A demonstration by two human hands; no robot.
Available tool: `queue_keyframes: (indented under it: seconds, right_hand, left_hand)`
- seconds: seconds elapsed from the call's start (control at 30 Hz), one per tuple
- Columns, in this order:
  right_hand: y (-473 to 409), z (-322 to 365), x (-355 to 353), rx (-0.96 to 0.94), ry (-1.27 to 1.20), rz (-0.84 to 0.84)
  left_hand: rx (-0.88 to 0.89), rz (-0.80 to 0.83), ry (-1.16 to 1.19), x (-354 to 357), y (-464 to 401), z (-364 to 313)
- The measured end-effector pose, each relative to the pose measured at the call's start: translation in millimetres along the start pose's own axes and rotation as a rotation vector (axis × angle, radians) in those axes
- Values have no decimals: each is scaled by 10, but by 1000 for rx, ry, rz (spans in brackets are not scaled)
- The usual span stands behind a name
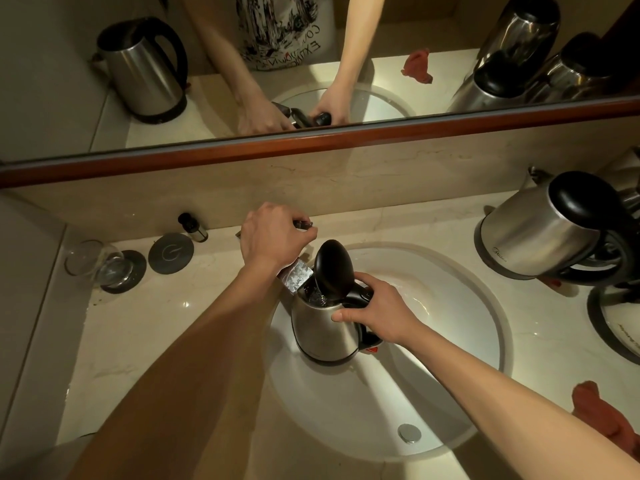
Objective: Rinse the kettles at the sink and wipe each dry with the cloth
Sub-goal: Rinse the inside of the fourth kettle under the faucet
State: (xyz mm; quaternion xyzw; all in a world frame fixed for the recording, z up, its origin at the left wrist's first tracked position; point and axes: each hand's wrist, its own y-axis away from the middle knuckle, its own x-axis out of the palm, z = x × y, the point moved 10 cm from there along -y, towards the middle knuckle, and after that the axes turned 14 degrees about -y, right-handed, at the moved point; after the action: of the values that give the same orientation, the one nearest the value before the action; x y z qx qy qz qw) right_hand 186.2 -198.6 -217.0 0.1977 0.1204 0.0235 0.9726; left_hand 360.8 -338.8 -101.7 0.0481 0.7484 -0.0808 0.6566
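Gripping the tap lever [302,224], left hand [273,237] runs water while right hand [374,311] clasps the open-lidded kettle [322,327] beneath to fill.

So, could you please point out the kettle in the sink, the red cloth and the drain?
kettle in the sink [323,332], head view, steel body.
red cloth [588,398], head view, upper fold.
drain [409,433], head view, metal cap.

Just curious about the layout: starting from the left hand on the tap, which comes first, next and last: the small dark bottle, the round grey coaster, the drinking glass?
From the left hand:
1. Small dark bottle, by the back wall.
2. Round grey coaster, further left.
3. Drinking glass, far left.
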Motion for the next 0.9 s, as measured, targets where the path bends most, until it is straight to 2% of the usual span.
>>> queue_keyframes:
  seconds: [0.9]
  right_hand:
    - [0, 7, 9, -8, -13, 12]
  left_hand:
    - [-6, 9, 5, -7, 3, 2]
